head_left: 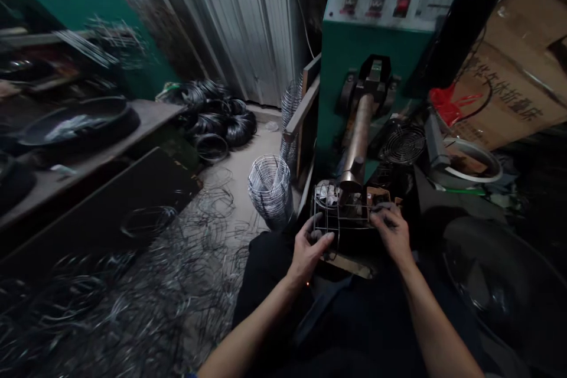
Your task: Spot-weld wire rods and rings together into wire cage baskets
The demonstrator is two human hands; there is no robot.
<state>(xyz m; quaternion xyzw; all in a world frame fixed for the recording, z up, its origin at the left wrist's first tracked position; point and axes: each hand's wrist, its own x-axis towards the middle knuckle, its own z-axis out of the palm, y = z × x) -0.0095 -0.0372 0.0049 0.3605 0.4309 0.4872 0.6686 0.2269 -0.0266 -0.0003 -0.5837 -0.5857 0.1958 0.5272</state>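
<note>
A thin wire frame (349, 218) lies level under the metal arm (358, 142) of a green machine (330, 88). My left hand (309, 248) grips the frame's left part, where a round wire grid shows, with thumb and fingers bent round the wires. On the frame's right end my right hand (391, 227) is closed, its fingertips pinching the wire. The arm's blunt lower end is just above the frame, between my two hands; whether they touch cannot be made out. Left of my left hand stands a tall stack of round wire pieces (270, 189).
Loose wire rings (204, 236) litter the floor at the left. Black wire coils (221, 112) lie by the corrugated wall. A workbench (150, 118) holds a black tray (80, 124). To the right are a white-rimmed bowl (491, 172), a cardboard box (514, 82) and a fan grille (402, 144).
</note>
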